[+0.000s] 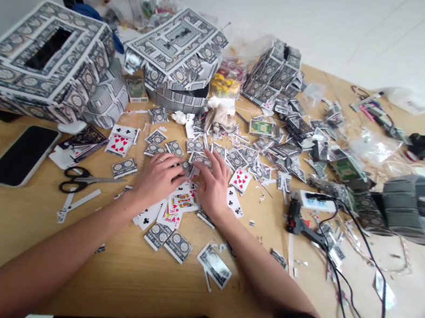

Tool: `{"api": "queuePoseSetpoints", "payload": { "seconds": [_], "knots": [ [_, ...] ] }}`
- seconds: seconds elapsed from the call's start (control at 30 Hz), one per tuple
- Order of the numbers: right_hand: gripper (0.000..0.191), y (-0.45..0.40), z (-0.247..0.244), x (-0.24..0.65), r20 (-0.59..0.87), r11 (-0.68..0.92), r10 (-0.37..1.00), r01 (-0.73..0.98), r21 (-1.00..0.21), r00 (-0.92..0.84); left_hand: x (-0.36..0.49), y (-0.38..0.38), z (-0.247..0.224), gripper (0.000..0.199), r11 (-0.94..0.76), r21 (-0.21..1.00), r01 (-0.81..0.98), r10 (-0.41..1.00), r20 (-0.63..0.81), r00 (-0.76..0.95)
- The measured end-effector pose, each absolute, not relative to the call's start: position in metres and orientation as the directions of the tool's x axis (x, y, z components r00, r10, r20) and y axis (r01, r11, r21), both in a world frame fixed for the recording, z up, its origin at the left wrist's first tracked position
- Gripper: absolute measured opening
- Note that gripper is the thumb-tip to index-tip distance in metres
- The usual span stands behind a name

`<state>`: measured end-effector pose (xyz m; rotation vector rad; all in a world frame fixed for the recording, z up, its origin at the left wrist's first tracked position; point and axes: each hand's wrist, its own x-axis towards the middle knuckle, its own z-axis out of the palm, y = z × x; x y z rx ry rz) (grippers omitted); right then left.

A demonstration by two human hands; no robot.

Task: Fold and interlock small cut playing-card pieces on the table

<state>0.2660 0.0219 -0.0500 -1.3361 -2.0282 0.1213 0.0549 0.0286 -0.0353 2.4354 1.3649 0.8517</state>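
Observation:
My left hand (160, 176) is bent over the middle of the table, its thumb and fingers closed on a patterned playing card (186, 167); part of that card is hidden. Beside it, my right hand (213, 184) has its fingers apart and stretched forward, the tips down among cut cards. Under and between the wrists lie face cards (182, 202) in a loose pile. A seven of hearts (240, 179) and a clubs card (234, 202) show by the right hand. Two folded card pieces (168, 241) lie nearer to me.
Card-covered boxes (65, 83) and a round lidded one (177, 99) stand at the back left. Scissors (85, 179) and a phone (23, 156) lie left. To the right are a glue gun (303, 227) with looping black cables, heaped card scraps (295, 130) and a rounded card-built piece (405, 207).

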Motion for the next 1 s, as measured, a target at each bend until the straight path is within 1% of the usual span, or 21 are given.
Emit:
{"api": "queuePoseSetpoints", "payload": {
  "seconds": [0.07,0.2,0.3,0.43,0.47,0.53,0.6,0.63,0.7,0.8,0.87,1.0],
  "knots": [
    [0.050,0.022,-0.051,0.265,0.473,0.462,0.844,0.789,-0.405,-0.252,0.056,0.028,-0.035,0.017,-0.548,0.470,0.692,0.834,0.379,0.402],
    [0.035,0.024,-0.049,0.264,0.470,0.470,0.849,0.752,-0.463,-0.241,0.057,0.028,-0.034,0.026,-0.542,0.496,0.679,0.840,0.361,0.406],
    [0.029,0.023,-0.044,0.263,0.489,0.477,0.848,0.700,-0.531,-0.207,0.056,0.027,-0.033,0.032,-0.512,0.509,0.692,0.857,0.355,0.373],
    [0.020,0.021,-0.032,0.260,0.512,0.473,0.854,0.551,-0.687,-0.094,0.052,0.025,-0.030,0.050,-0.521,0.557,0.646,0.841,0.463,0.280],
    [0.019,0.020,-0.030,0.260,0.484,0.455,0.872,0.488,-0.745,-0.074,0.051,0.025,-0.029,0.053,-0.532,0.569,0.627,0.831,0.493,0.258],
    [0.021,0.021,-0.027,0.259,0.350,0.353,0.934,0.318,-0.880,-0.068,0.049,0.023,-0.028,0.059,-0.564,0.573,0.595,0.808,0.533,0.252],
    [0.028,0.023,-0.027,0.259,0.159,0.175,0.977,0.109,-0.978,-0.141,0.048,0.023,-0.027,0.065,-0.609,0.553,0.569,0.777,0.560,0.288],
    [0.032,0.024,-0.028,0.259,0.076,0.079,0.976,0.009,-0.997,-0.204,0.048,0.023,-0.027,0.068,-0.636,0.536,0.555,0.757,0.574,0.313],
    [0.038,0.027,-0.030,0.260,-0.022,-0.082,0.940,-0.162,-0.983,-0.339,0.048,0.023,-0.029,0.070,-0.684,0.503,0.528,0.715,0.605,0.350],
    [0.039,0.029,-0.032,0.260,-0.068,-0.229,0.890,-0.313,-0.922,-0.451,0.050,0.024,-0.030,0.070,-0.722,0.469,0.509,0.673,0.646,0.360],
    [0.040,0.030,-0.033,0.261,-0.074,-0.259,0.881,-0.346,-0.902,-0.467,0.051,0.024,-0.030,0.070,-0.726,0.468,0.504,0.669,0.650,0.360],
    [0.040,0.031,-0.031,0.262,-0.064,-0.242,0.885,-0.338,-0.909,-0.461,0.052,0.023,-0.028,0.071,-0.727,0.499,0.472,0.677,0.639,0.366]
  ]
}}
